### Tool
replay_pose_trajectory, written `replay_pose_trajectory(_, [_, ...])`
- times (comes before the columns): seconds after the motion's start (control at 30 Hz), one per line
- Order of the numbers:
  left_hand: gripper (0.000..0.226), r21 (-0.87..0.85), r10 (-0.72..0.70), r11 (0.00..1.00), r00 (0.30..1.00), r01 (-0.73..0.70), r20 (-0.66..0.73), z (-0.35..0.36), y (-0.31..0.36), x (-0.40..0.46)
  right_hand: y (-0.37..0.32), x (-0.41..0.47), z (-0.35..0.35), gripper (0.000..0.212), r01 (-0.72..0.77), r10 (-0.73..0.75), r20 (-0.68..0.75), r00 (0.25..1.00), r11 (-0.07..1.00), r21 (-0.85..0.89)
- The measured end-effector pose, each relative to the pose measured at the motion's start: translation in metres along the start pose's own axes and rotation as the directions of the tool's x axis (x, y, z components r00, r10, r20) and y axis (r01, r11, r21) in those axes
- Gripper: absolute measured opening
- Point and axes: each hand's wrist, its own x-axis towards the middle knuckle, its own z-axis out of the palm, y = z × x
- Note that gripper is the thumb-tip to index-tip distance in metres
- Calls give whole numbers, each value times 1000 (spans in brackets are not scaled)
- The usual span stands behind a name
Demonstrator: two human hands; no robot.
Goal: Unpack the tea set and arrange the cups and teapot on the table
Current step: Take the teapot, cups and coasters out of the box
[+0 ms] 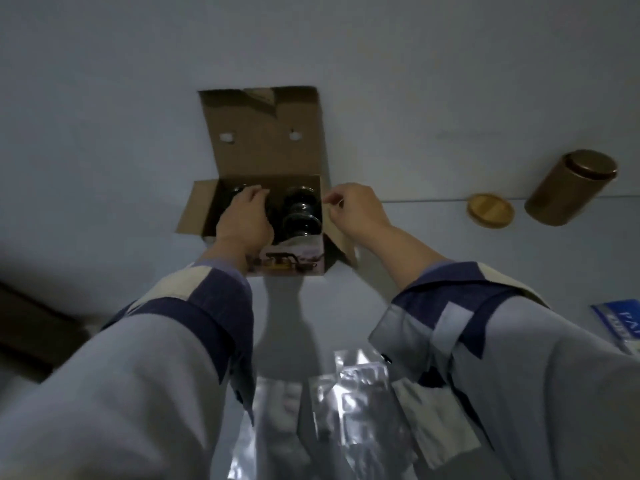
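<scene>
Crumpled clear wrapping [346, 403] lies nearest. Beyond it, the open box [263, 157] still holds the dark glassware [299, 211]. Left hand [246, 220] reaches inside, its grip hidden; right hand [356, 211] pinches the side flap [337, 242] aside, apparently for access.

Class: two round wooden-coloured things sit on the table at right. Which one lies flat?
The small disc-shaped lid, left of the tall canister. The lid lies flat on the table; the canister stands upright, capped.

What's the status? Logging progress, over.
Left hand inside open brown cardboard box, grip unclear. Right hand pinching box's right flap. Dark glossy stacked cups still boxed. Nothing blocking.
</scene>
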Motion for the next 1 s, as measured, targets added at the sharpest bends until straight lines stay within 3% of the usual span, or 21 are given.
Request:
replay_pose_trajectory(0.17, [49,-197,-229,954,973,227,16,-8,-60,-13,-57,7,43,23,128,-134,146,980,991,47])
replay_pose_trajectory(0.27, [58,-262,-220,937,973,232,72,-7,-73,-19,-80,8,63,23,146,-164,191,968,984,106])
replay_pose_trajectory(0.4, [53,-389,-204,887,968,247,149,-5,-80,-20,-93,19,76,23,189,-179,303,936,982,-1])
replay_pose_trajectory(0.7, [64,-613,-144,766,981,195,132,4,-81,-36,-113,41,79,32,185,-80,583,808,975,-123])
replay_pose_trajectory(0.87, [60,-579,-155,793,982,189,108,6,-82,-36,-123,42,83,27,250,-55,623,780,940,-231])
replay_pose_trajectory(1.0, [56,-603,-141,779,985,172,99,7,-84,-33,-125,42,89,21,301,-45,588,807,889,-345])
